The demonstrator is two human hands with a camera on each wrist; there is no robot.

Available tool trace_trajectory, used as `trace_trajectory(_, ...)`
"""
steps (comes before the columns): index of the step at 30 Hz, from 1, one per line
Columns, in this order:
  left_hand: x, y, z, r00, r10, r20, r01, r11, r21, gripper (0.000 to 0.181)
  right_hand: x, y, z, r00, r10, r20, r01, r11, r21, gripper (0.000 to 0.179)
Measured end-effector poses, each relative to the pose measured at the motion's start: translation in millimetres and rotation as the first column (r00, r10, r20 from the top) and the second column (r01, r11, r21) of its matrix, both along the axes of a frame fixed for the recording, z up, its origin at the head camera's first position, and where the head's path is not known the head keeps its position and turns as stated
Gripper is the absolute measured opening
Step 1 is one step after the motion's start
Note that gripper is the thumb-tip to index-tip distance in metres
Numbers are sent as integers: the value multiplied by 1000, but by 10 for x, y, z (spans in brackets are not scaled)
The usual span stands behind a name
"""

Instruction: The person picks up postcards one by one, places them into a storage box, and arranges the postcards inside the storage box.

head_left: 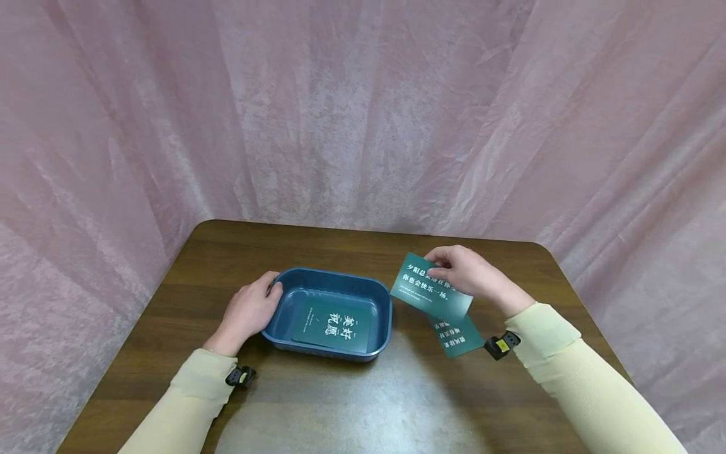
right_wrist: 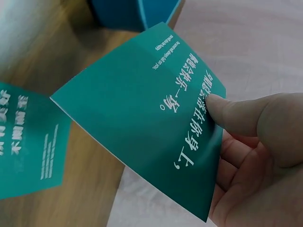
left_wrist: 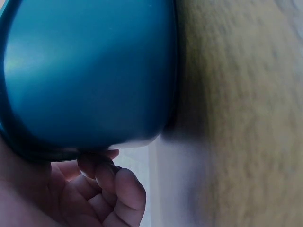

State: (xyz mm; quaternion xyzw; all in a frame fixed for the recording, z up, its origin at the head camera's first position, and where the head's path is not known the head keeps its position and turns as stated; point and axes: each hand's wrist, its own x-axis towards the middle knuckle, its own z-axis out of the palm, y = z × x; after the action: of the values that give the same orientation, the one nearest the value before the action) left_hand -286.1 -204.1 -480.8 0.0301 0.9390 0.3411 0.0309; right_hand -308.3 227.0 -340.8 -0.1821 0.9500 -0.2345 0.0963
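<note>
A green card (head_left: 425,291) printed with white characters is pinched along its far edge by my right hand (head_left: 465,272), thumb on the printed face and fingers behind. In the right wrist view the card (right_wrist: 137,109) bends slightly and is held over the table. A second green card (head_left: 458,337) lies on the wood below it, partly covered in the head view. My left hand (head_left: 249,312) grips the left end of a blue rectangular tray (head_left: 323,275), thumb over the rim and fingers curled against the outer wall. Inside the tray lies another green card (head_left: 360,328).
The brown wooden table (head_left: 317,416) has rounded far corners and a bright reflection near its front. A pink curtain (head_left: 351,126) hangs behind and along both sides of it. Small dark devices are strapped at both wrists over the pale sleeves (head_left: 544,334).
</note>
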Motion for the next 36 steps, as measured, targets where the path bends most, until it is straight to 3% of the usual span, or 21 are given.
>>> trace_trajectory(19,-12,5,0,1000,0,-1,0,1000,-4,50,-45,-510,52,998,60,17,-59,998,-28,21)
trace_trajectory(36,-3,-11,14,1000,9,11,-9,1000,1,50,-78,-1017,5,988,151,38,-150,988,-32,20)
